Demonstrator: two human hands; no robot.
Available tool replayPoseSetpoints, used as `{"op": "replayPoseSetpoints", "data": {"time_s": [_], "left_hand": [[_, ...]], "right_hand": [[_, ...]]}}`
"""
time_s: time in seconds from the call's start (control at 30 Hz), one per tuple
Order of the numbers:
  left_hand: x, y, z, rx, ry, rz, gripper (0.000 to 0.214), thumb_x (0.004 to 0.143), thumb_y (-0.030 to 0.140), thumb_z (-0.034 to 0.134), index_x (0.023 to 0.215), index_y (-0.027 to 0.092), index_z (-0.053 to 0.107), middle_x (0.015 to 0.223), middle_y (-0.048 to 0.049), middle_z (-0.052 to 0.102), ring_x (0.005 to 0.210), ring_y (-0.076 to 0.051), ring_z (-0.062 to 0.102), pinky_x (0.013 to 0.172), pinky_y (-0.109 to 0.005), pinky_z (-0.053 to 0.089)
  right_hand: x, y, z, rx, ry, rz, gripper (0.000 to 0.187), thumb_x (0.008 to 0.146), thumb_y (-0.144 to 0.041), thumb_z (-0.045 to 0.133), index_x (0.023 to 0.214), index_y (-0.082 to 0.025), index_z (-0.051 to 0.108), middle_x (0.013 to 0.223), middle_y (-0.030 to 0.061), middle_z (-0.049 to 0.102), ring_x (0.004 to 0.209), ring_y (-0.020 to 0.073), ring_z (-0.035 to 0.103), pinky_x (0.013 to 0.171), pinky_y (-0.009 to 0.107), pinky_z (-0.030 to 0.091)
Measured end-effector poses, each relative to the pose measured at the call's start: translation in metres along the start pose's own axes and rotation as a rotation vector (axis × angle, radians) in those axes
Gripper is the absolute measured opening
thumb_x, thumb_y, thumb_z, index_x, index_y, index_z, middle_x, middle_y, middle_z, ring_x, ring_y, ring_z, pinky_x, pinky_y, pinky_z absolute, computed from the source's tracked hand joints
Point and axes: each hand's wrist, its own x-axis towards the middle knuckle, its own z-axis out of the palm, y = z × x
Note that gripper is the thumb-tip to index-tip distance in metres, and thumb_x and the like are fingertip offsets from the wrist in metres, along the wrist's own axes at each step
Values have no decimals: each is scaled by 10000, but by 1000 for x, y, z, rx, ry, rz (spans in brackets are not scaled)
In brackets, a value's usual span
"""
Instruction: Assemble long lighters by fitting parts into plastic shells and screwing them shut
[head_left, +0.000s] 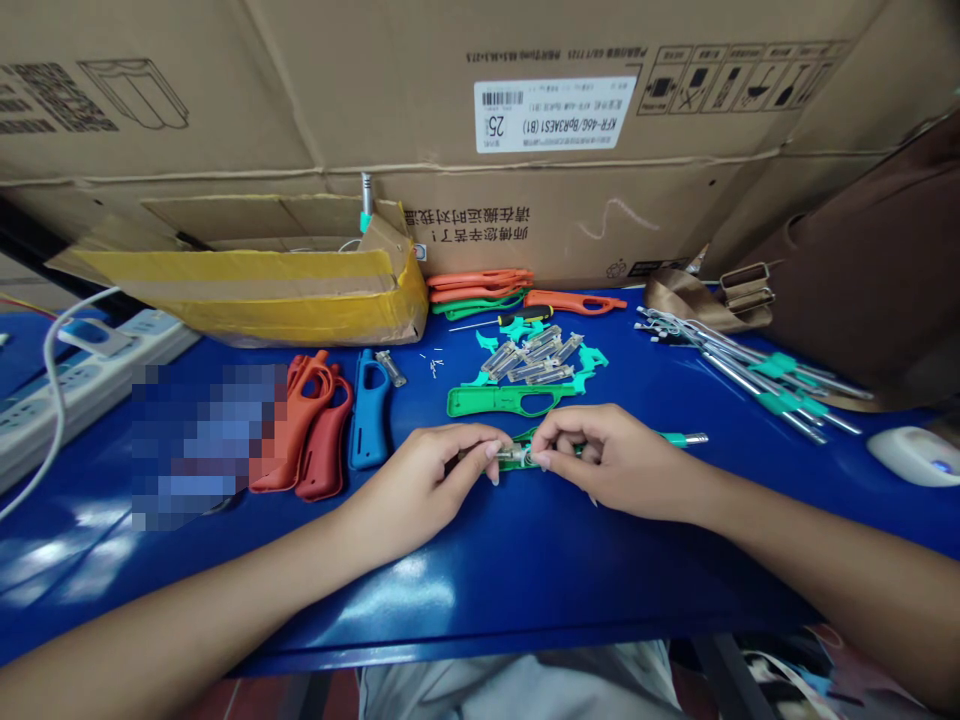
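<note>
Both hands meet at the middle of a blue table (525,560). My left hand (435,470) is closed, its fingertips pinching a small clear-and-metal insert (514,456). My right hand (600,455) is closed around a green lighter shell (517,465) whose metal nozzle (686,438) sticks out to the right. The insert sits against the shell between the two hands. Just beyond lies another green shell half (506,400) and a heap of clear metal inserts (532,358) with teal parts.
Red shells (311,435) and a blue shell (367,410) lie at left. Orange and green shells (480,290) rest by the cardboard boxes (450,120). Metal tubes with teal collars (757,375) lie right, near a white device (915,455). A power strip (67,380) is far left.
</note>
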Motion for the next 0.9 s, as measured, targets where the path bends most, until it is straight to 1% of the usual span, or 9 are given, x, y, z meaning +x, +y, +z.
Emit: {"op": "replayPoseSetpoints", "data": {"time_s": [0.23, 0.53, 0.63, 0.73, 0.8, 0.9], "left_hand": [[-1, 2, 1, -7, 3, -7, 286, 1033, 260, 460, 978, 163, 723, 847, -12, 721, 824, -152, 675, 837, -252, 491], [-1, 2, 4, -43, 37, -9, 251, 1011, 255, 482, 988, 166, 716, 830, -14, 729, 794, -156, 674, 817, -261, 509], [-1, 2, 4, -61, 41, -12, 244, 1008, 258, 492, 986, 167, 718, 825, -12, 732, 794, -155, 677, 810, -259, 511], [-1, 4, 2, -72, 67, -17, 238, 1004, 269, 509, 986, 167, 724, 853, -17, 744, 817, -157, 682, 808, -255, 508], [-1, 6, 0, -67, 86, -21, 245, 1002, 278, 513, 945, 170, 726, 863, -21, 750, 818, -161, 680, 812, -259, 507], [-2, 10, -2, -64, 94, -28, 250, 1001, 286, 512, 927, 179, 725, 846, -15, 749, 783, -158, 664, 822, -269, 508]], "right_hand": [[0, 0, 0, 46, -9, 31, 113, 918, -275, 607, 881, -184, 663, 588, -73, 495, 442, 57, 462, 442, 202, 342], [0, 0, 0, 108, -19, 55, 116, 906, -278, 613, 864, -179, 658, 551, -78, 472, 439, 62, 445, 429, 198, 331], [1, 0, 0, 124, -21, 66, 122, 900, -288, 618, 861, -179, 655, 554, -75, 471, 443, 66, 444, 431, 199, 336], [1, 0, 0, 176, -25, 89, 140, 907, -325, 615, 897, -189, 644, 575, -70, 482, 462, 82, 468, 439, 209, 358], [1, 0, -1, 190, -17, 77, 159, 915, -352, 611, 924, -197, 643, 574, -78, 445, 469, 84, 433, 441, 214, 330], [-1, 0, -1, 135, 16, 23, 186, 916, -373, 615, 929, -196, 669, 567, -86, 359, 489, 83, 316, 453, 231, 240]]}}
